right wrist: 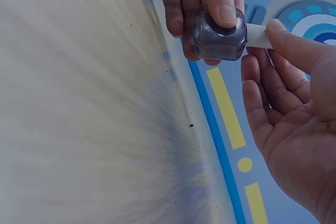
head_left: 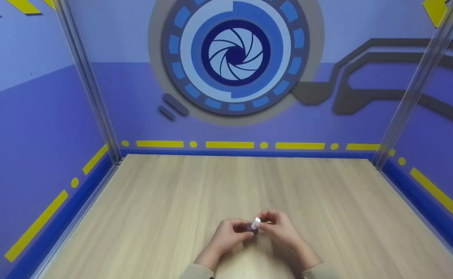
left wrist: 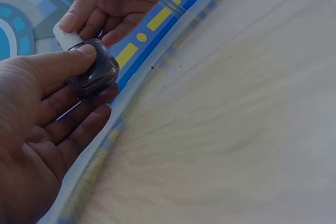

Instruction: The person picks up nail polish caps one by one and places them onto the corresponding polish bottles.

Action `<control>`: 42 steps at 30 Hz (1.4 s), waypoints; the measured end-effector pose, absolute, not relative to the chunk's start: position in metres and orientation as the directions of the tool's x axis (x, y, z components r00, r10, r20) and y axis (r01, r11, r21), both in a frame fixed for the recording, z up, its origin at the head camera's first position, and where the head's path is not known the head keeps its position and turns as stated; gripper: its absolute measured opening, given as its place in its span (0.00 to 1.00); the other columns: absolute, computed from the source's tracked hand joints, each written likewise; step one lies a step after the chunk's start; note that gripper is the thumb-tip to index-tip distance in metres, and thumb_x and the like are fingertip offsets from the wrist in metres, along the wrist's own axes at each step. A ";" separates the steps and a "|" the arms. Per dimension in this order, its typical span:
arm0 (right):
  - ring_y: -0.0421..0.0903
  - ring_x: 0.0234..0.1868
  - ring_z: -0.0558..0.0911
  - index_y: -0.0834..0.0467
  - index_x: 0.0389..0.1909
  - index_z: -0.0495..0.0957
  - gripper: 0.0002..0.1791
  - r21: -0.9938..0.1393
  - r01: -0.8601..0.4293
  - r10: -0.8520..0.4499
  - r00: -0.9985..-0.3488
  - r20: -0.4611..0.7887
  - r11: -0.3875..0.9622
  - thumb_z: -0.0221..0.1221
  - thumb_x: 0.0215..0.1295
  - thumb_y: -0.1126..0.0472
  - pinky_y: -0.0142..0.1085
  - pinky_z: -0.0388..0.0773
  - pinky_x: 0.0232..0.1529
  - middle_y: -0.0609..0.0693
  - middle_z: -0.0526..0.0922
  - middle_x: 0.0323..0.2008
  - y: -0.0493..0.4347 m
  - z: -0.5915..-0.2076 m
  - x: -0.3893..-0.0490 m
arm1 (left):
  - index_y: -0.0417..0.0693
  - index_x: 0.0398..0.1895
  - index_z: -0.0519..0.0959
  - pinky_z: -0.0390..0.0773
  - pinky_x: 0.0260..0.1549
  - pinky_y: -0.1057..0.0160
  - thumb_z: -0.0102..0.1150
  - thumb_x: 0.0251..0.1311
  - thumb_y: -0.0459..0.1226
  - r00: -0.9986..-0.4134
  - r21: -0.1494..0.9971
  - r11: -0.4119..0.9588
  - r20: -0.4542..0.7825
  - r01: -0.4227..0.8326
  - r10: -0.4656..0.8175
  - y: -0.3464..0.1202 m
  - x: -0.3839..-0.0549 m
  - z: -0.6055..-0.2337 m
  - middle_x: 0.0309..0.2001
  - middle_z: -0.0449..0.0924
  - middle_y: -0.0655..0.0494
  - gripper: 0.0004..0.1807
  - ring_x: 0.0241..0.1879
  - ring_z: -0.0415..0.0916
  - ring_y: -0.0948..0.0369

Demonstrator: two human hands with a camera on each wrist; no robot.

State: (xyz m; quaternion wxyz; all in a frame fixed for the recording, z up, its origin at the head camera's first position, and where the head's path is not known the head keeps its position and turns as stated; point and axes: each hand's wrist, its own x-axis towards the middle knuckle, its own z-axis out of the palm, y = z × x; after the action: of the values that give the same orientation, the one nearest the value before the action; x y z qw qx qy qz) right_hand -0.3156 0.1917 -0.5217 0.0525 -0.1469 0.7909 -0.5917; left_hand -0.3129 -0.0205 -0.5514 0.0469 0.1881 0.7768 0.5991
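Observation:
A small nail polish bottle [right wrist: 219,43] of dark, glossy glass is held between both hands, its white cap [head_left: 256,223] tilted up in the head view. My left hand [head_left: 227,235] pinches the glass body, thumb on one flat face and fingers behind it. With thumb and fingertips my right hand [head_left: 282,229] grips the cap [right wrist: 258,36], which sits on the bottle's neck. In the left wrist view the bottle [left wrist: 95,72] shows its dark body below the left thumb, and the right thumb presses the cap [left wrist: 66,37].
Under the hands lies a light wood-grain table [head_left: 164,201]. Blue panels with yellow dashes stand around it, and the back wall [head_left: 126,104] carries a large round emblem. Metal posts [head_left: 91,85] rise at the two back corners.

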 end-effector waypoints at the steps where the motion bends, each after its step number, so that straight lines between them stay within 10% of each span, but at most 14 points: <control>1: 0.43 0.42 0.81 0.66 0.44 0.81 0.13 -0.952 -0.168 -0.293 -0.952 0.089 0.257 0.67 0.66 0.61 0.30 0.79 0.45 0.52 0.85 0.40 0.192 -0.522 -0.316 | 0.51 0.46 0.89 0.84 0.51 0.66 0.73 0.59 0.36 -0.925 0.948 0.213 0.152 0.236 0.349 -0.020 -0.313 -0.551 0.45 0.91 0.56 0.11 0.46 0.85 0.65; 11: 0.42 0.55 0.84 0.68 0.61 0.78 0.21 -0.955 -0.235 -0.388 -0.910 0.150 0.182 0.63 0.69 0.65 0.26 0.79 0.54 0.65 0.85 0.57 0.199 -0.525 -0.316 | 0.50 0.44 0.89 0.83 0.51 0.66 0.73 0.59 0.35 -0.924 0.935 0.242 0.166 0.258 0.344 -0.020 -0.313 -0.552 0.44 0.91 0.57 0.10 0.45 0.85 0.66; 42: 0.41 0.47 0.83 0.65 0.49 0.84 0.13 -0.934 -0.214 -0.327 -0.938 0.115 0.285 0.64 0.70 0.62 0.27 0.79 0.48 0.58 0.88 0.47 0.192 -0.521 -0.314 | 0.48 0.47 0.89 0.84 0.50 0.67 0.74 0.57 0.34 -0.930 0.940 0.233 0.168 0.251 0.326 -0.020 -0.312 -0.553 0.46 0.91 0.54 0.13 0.46 0.85 0.64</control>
State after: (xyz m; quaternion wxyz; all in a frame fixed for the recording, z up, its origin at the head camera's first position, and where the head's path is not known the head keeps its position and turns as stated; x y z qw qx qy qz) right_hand -0.3138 0.1919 -0.5208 0.0492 -0.1693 0.8000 -0.5736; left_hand -0.3122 -0.0201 -0.5527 0.0318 0.1841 0.7844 0.5915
